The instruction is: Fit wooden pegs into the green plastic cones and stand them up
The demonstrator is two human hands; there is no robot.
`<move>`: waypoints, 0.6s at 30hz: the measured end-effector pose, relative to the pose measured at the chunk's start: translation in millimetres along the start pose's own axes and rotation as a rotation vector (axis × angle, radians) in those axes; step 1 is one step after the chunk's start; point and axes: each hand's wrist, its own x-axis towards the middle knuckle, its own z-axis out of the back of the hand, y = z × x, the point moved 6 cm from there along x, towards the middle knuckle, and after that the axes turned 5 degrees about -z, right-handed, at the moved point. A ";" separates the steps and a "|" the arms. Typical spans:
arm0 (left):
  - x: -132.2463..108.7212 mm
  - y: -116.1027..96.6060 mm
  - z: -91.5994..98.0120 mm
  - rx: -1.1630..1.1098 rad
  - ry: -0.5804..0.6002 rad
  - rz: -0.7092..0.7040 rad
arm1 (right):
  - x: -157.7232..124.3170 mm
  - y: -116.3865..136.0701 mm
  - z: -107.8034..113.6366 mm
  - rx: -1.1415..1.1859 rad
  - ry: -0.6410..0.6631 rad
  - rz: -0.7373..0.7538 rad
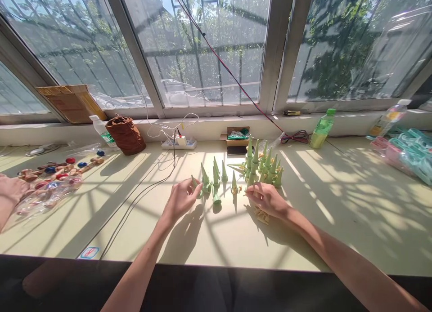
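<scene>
My left hand [182,197] is closed around a green cone-shaped piece [194,181], its pointed tip showing above the fingers. Just right of it stand several more green cones [205,177], and a green piece with a round end [216,197] lies among them. My right hand [266,198] is pinched over the table; whatever sits between its fingertips is too small to make out. Beside those fingertips stands a green cone with a yellowish base [234,184]. Small pale-yellow pieces [262,215] lie under the right hand. Behind it stands a dense cluster of green cones [265,161].
At the left, another person's hand [11,195] rests by wooden toys with red and blue balls [62,172]. Along the windowsill are a brown pouch [125,134], a power strip [180,143], a small box [238,134] and a green bottle [323,128]. Teal and pink straps [407,152] lie right.
</scene>
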 end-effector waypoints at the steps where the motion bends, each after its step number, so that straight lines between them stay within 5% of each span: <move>1: 2.0 -7.7 -0.3 -0.036 0.005 -0.011 | -0.3 0.2 -0.3 0.000 0.004 0.003; 6: 16.0 -44.6 -31.1 -0.129 0.270 -0.057 | -0.9 1.1 -0.2 0.011 0.020 -0.005; 8: 21.0 -47.9 -48.3 -0.082 0.363 0.035 | -0.2 2.3 0.5 0.015 0.020 -0.008; 18: 47.7 -52.0 -100.4 0.145 0.455 0.093 | 0.1 6.0 -1.5 0.032 0.060 -0.005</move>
